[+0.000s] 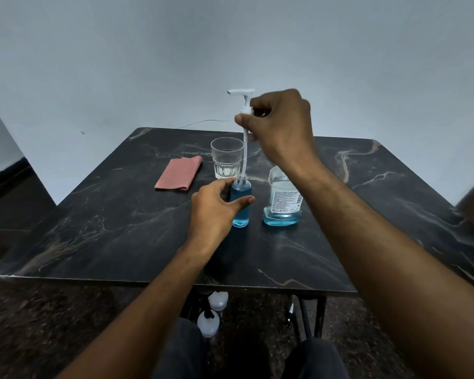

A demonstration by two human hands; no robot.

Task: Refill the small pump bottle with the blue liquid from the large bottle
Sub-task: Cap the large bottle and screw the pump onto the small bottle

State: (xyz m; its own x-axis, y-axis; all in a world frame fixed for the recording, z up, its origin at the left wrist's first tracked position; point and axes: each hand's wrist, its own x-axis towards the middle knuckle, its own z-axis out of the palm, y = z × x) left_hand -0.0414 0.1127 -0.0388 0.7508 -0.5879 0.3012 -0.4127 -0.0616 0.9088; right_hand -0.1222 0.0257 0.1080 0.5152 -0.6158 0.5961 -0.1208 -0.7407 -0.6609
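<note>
The small clear bottle (241,212) stands upright near the middle of the black marble table (121,228), nearly full of blue liquid. My left hand (216,206) grips its left side. My right hand (279,124) holds the white pump head (242,98) raised above it. The pump's white tube (244,157) hangs down with its tip inside the small bottle's open neck. The large clear bottle (283,203) stands just to the right, with a little blue liquid at its bottom; my right forearm hides its top.
An empty drinking glass (227,157) stands behind the small bottle. A folded pink cloth (179,173) lies at the left. Under the table's near edge are white spray bottles (212,313) and black table legs (312,315).
</note>
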